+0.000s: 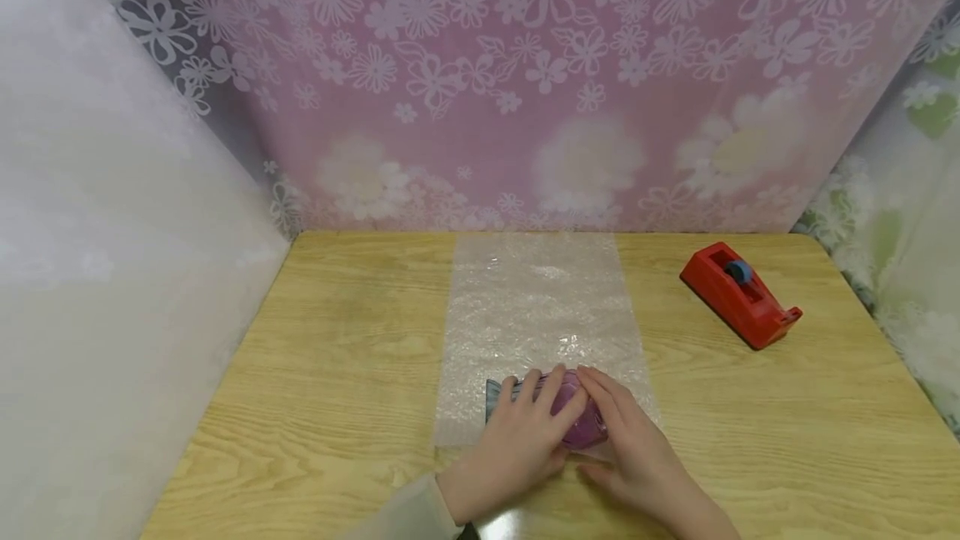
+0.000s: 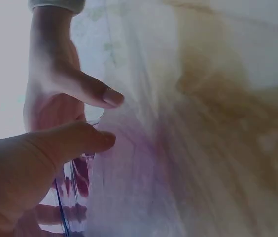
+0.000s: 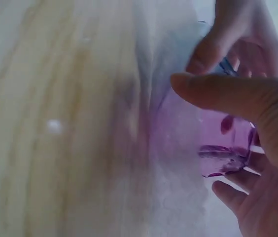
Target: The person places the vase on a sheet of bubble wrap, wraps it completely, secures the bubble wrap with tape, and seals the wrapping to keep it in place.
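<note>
A glass vessel (image 1: 581,430), purple at one end and blue at the other, lies on its side on the near end of a sheet of bubble wrap (image 1: 540,298). My left hand (image 1: 521,436) holds it from above, fingers spread over its middle. Around the purple end, my right hand (image 1: 633,452) grips with bent fingers. In the left wrist view both thumbs press on the near flap of bubble wrap (image 2: 129,173), which covers part of the glass. The right wrist view shows purple glass (image 3: 223,133) between the right thumb and fingers, with the left hand (image 3: 250,34) beyond.
A red tape dispenser (image 1: 742,294) with a blue roll stands at the right of the wooden table (image 1: 337,357). Flowered pink cloth (image 1: 465,90) hangs behind the table, with pale cloth at either side.
</note>
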`<state>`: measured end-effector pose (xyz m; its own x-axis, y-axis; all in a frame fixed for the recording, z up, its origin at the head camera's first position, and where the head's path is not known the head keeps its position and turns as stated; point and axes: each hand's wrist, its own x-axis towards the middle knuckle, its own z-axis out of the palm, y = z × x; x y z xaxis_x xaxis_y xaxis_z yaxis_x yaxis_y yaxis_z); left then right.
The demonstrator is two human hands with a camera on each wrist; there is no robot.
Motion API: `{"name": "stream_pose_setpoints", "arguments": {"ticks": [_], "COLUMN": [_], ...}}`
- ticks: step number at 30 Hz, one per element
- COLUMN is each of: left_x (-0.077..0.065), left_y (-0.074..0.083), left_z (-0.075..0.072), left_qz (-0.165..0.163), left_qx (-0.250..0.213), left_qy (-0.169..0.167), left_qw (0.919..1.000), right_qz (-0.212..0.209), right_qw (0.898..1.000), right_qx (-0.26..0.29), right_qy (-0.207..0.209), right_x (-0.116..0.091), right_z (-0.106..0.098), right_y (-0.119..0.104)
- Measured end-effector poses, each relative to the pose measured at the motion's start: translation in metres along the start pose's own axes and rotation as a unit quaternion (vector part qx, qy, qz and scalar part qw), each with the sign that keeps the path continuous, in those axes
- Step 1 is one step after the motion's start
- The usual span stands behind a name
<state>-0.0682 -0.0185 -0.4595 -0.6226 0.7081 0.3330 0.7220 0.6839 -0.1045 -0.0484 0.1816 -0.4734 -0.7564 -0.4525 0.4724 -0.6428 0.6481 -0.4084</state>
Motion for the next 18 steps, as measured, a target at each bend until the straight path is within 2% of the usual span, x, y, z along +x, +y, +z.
{"name": "stream_pose_setpoints", "arguments": {"ticks": [5, 13, 18], "left_x": [0.005, 0.007, 0.008], "left_y": [-0.003, -0.005, -0.004], "left_z": [-0.005, -0.015, -0.018], "left_qz": [0.011, 0.007, 0.001], "left_qx": [0.0, -0.021, -0.024], "left_qy": [-0.004, -0.058, -0.076], "left_qw": [0.9999, 0.9981, 0.9968], "right_qz": [0.016, 0.025, 0.034], "right_qw": [0.999, 0.999, 0.999], "right_qx": [-0.021, -0.038, -0.038], "right_qy": [0.023, 0.021, 0.017], "right_x": [0.003, 0.01, 0.015], "right_z": [0.0, -0.005, -0.007], "right_y": [0.0, -0.002, -0.001]}}
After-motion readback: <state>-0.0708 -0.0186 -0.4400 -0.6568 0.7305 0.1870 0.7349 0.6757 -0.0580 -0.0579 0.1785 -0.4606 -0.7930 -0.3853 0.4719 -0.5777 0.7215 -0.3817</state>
